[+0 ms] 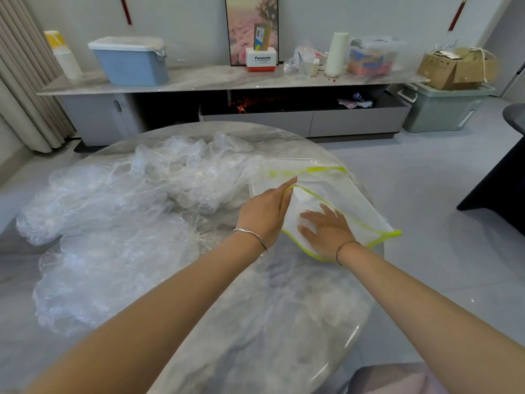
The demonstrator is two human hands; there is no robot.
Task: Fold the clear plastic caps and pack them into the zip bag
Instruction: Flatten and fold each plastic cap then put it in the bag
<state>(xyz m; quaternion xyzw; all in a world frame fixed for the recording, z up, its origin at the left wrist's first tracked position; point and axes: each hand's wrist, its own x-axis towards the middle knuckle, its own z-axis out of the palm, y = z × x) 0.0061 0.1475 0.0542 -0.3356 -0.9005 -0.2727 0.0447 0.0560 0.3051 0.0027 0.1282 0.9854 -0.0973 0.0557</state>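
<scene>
A clear zip bag (360, 206) with a yellow-green rim lies on the right side of the round marble table (255, 322). My left hand (265, 213) holds up the near edge of its mouth, fingers stretched along the rim. My right hand (326, 230) reaches into the opening with fingers spread flat on a folded white-looking plastic cap (295, 220) inside. A big heap of crumpled clear plastic caps (119, 217) covers the table's left half.
A second yellow-green zip strip (312, 169) shows just behind the bag. Beyond the table stands a low TV cabinet (227, 81) with a blue box (130, 62), cartons and bottles. A dark piece of furniture (500, 177) is at the right.
</scene>
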